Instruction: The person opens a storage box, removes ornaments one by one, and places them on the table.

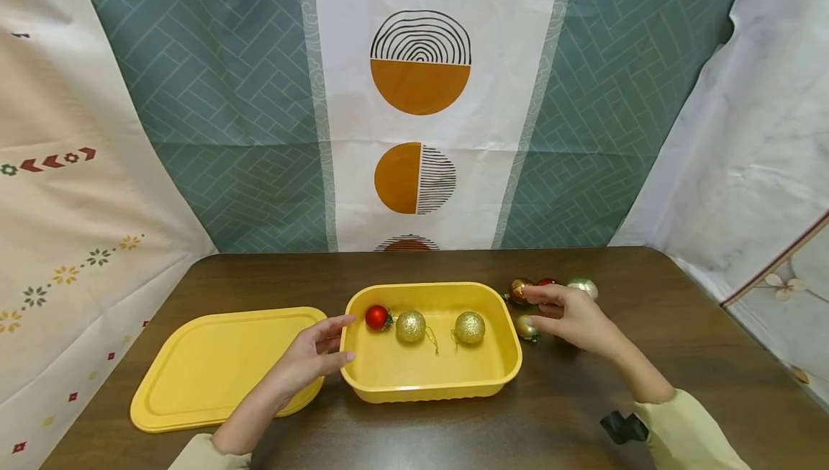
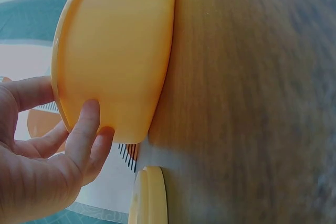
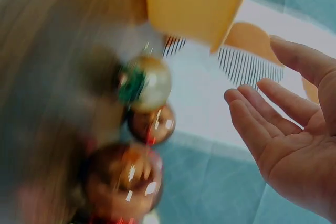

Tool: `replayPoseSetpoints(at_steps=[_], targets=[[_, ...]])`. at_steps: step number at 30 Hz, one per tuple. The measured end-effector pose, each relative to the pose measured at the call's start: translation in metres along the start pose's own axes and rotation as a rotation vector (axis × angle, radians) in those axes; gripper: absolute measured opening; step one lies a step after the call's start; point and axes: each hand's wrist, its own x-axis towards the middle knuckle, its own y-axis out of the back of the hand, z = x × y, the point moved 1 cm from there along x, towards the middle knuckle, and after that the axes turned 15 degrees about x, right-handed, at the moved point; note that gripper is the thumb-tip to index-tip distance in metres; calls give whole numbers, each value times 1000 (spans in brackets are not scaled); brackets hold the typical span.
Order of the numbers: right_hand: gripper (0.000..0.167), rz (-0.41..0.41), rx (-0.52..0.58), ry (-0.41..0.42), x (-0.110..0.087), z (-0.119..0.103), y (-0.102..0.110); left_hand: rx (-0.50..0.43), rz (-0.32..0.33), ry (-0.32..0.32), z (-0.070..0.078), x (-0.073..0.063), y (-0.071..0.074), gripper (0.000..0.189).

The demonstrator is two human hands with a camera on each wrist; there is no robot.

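A yellow rectangular box point(image 1: 424, 376) stands on the table, with a red bauble point(image 1: 377, 317) and two glittery gold baubles point(image 1: 411, 327) inside. At its left end is my left hand point(image 1: 317, 351); the left wrist view shows its fingertips against the box's outer wall point(image 2: 121, 51) and rim. My right hand point(image 1: 573, 317) is raised beside the box's right end, fingers extended and holding nothing. Below and around it lie a pale gold bauble point(image 1: 527, 327), a copper bauble point(image 1: 520, 290), a red bauble point(image 1: 547, 281), partly hidden, and a pale green bauble point(image 1: 583, 287).
A flat yellow lid point(image 1: 220, 369) lies left of the box, partly behind the left forearm. On the dark wooden table point(image 1: 414, 434), a small black object point(image 1: 624, 427) shows at the right sleeve. Patterned curtains point(image 1: 246, 96) hang behind the table.
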Motion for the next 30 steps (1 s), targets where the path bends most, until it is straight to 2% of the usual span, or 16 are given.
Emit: replayPoseSetpoints(at_steps=[4, 9, 18, 21, 30], targets=[[49, -38, 22, -14, 9, -4, -17, 2, -8, -20, -1, -1, 1, 59], [50, -93, -18, -4, 21, -6, -35, 0, -2, -18, -1, 0, 1, 59], [47, -186, -167, 77, 34, -8, -58, -1, 0, -3, 0, 0, 0, 59], [47, -204, -245, 102, 39, -9, -63, -1, 1, 0, -1, 0, 0, 59], [44, -218, -481, 98, 49, -8, -73, -25, -14, -11, -1, 0, 0, 59]])
